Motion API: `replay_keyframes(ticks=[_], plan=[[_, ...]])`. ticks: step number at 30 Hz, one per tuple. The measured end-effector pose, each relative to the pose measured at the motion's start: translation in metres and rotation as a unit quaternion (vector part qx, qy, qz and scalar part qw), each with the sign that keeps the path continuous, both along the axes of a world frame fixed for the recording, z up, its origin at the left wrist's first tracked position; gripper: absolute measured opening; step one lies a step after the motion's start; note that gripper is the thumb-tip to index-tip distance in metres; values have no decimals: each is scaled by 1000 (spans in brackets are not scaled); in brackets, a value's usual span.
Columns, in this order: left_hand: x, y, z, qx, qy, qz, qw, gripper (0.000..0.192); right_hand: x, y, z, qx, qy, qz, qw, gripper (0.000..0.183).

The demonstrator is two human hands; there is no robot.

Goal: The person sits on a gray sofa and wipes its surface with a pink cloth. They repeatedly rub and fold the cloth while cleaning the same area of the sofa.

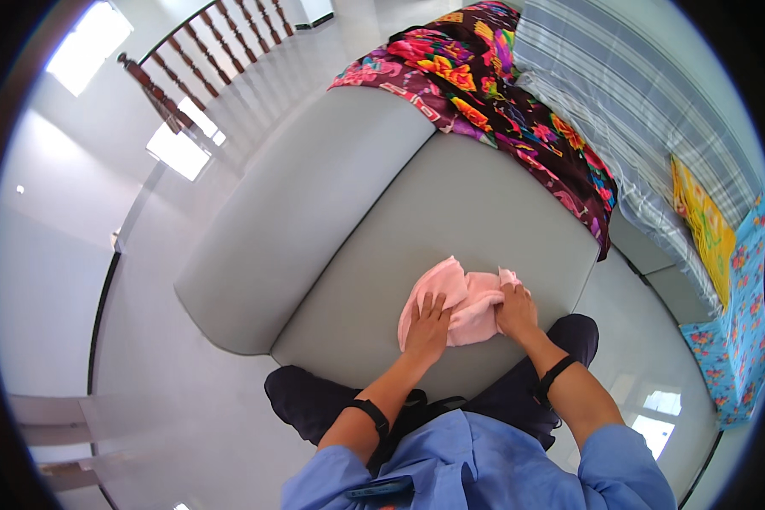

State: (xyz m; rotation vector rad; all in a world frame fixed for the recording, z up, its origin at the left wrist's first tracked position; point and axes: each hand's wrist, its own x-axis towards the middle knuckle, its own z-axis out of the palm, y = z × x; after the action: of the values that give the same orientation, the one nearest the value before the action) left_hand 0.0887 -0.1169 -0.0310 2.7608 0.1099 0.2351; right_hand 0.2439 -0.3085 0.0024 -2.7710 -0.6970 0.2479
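Observation:
A pink cloth [478, 310], rumpled and partly folded, lies on the grey upholstered seat [414, 217] between my knees. My left hand [429, 326] rests flat on the cloth's left part, its fingers spread. At the cloth's right edge, my right hand [517, 310] has its fingers curled over a bunched part of the fabric and seems to grip it. A small fold of cloth sticks up beyond the right fingertips. The right thumb and the cloth's underside are hidden.
A floral blanket [484, 95] drapes over the seat's far end. Beyond it stands a sofa under a striped cover [637, 83], with a yellow cloth [704, 223] and a blue floral cloth [717, 357]. A grey bolster-like backrest [306, 217] borders the seat's left. A wooden railing [194, 60] stands further off.

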Motion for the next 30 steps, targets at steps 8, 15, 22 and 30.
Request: replay_keyframes(ticks=[8,15,22,30], plan=[[-88,72,16,51,97,135,985,48,-61,87,-6,51,17,155,986,34],[-142,112,17,35,129,273,953,46,-126,117,-1,111,45,304,945,37],[-61,62,17,50,111,123,985,46,-58,43,13,47,48,113,991,29],[8,-26,13,32,113,14,993,34,-7,-45,19,-7,57,-19,998,35]])
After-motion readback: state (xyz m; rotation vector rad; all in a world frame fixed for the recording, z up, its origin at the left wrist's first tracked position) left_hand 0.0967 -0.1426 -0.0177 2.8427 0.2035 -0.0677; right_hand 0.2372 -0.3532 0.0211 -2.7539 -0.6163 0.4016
